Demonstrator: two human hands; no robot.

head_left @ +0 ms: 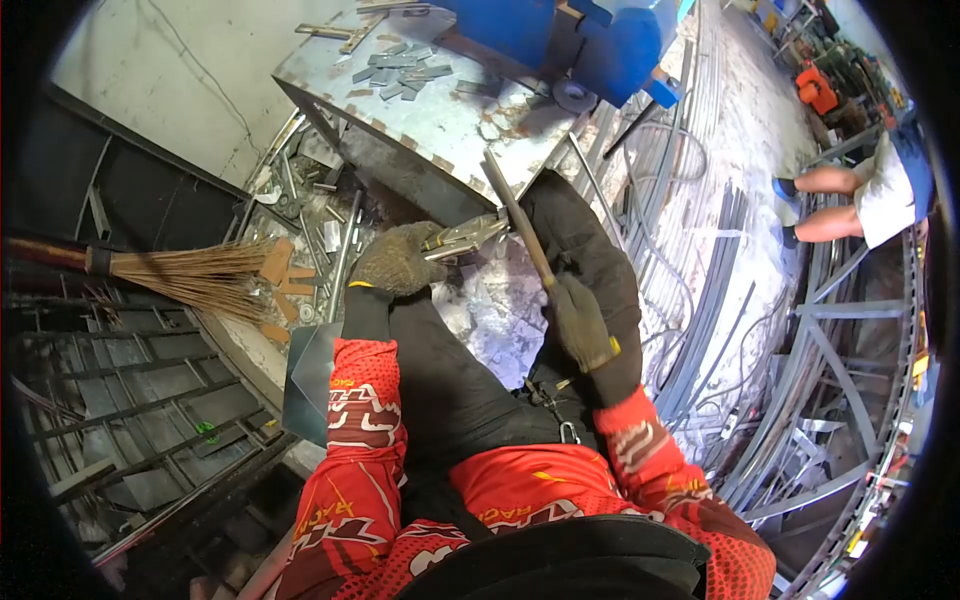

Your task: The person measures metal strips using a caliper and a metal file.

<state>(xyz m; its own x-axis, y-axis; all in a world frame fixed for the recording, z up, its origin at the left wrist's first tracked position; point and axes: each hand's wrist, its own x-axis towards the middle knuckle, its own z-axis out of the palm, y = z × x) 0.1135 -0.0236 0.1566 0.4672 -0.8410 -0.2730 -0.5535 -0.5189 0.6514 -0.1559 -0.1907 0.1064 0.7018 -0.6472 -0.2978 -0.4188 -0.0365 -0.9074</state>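
My left hand (pixel 395 260), in a dark work glove, is closed around a pair of locking pliers (pixel 465 236). The jaws point right and appear to grip a small metal piece, too small to make out clearly. In my gloved right hand (pixel 580 322) is a long, flat file (pixel 520 220), slanting up and to the left. Its middle crosses at the tip of the pliers, touching or very close to it. Both hands are above my lap, in front of a metal-topped table (pixel 440 140).
Several small flat metal pieces (pixel 400 70) lie on the table beside a blue machine (pixel 590 45). A straw broom (pixel 190 277) and metal scraps are at left. Long metal bars (pixel 715 280) cover the floor at right, where another person's legs (pixel 830 200) show.
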